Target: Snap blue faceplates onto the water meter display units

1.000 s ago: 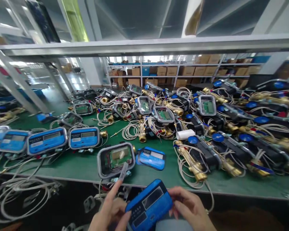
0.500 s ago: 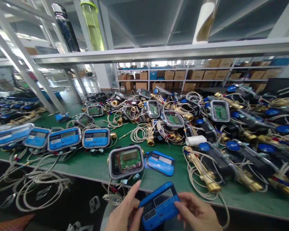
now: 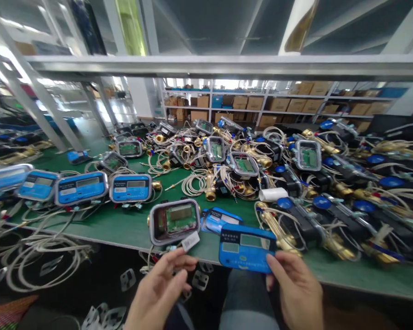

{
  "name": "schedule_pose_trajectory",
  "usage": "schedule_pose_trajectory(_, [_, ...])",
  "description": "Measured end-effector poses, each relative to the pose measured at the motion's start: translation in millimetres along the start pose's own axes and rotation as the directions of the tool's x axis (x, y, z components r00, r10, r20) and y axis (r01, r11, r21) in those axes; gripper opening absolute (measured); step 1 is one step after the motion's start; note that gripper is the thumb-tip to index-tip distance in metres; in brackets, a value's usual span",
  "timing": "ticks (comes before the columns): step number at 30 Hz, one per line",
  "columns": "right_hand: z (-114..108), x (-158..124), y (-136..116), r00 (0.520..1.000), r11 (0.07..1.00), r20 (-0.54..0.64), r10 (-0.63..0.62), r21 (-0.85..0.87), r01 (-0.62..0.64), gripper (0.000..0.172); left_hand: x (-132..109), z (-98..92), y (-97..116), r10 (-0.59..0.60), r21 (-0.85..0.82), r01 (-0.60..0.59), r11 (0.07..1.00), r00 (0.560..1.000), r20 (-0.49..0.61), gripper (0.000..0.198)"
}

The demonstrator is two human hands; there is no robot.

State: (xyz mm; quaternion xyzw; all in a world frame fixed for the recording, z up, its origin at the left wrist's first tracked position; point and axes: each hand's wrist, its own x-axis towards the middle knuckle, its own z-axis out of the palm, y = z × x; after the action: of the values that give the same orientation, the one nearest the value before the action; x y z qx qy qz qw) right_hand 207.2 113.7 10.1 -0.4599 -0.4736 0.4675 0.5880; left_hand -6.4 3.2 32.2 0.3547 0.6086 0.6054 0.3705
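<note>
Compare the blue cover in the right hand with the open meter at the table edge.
The blue cover is held up by the right hand; the open meter rests on the table. The cover shows a blue printed face; the meter shows a bare green circuit board in a grey frame. Both are similar rounded rectangles.

- Green worktop (image 3: pixel 124 229) spanning the foreground, near edge over a dark floor (image 3: pixel 89 279).
- Grey metal shelf beam (image 3: pixel 227 66) crossing overhead, carried by slanted grey struts (image 3: pixel 37 114) at left.
- Storage racks (image 3: pixel 261 105) along the far wall, stacked with brown cardboard boxes (image 3: pixel 248 101).
- Bright daylight from the far left opening (image 3: pixel 113 107), glinting on a pale floor.
</note>
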Motion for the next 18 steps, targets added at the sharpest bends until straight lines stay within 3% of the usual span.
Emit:
schedule_pose_trajectory(5, [10,-8,-8,0.981,0.984,0.184,0.068,0.153,-0.096,0.029,-1,3.2,7,-0.291,-0.253,0.299,0.92,0.954,0.07,0.049])
schedule_pose_trajectory(12, [17,-17,-12,0.96,0.98,0.263,0.1,0.143,-0.141,0.027,-3,1.6,-7,-0.471,-0.226,0.49,0.842,0.872,0.136,0.045])
schedule_pose_trajectory(14, [18,-16,-14,0.961,0.98,0.26,0.097,0.142,-0.138,0.026,-4,1.4,-6,-0.48,-0.167,0.496,0.852,0.868,0.129,0.048])
schedule_pose_trajectory(18, [21,-16,-15,0.96,0.979,0.261,0.104,0.141,-0.145,0.027,-6,9.3,1,-0.373,-0.163,0.378,0.911,0.926,0.065,0.048])
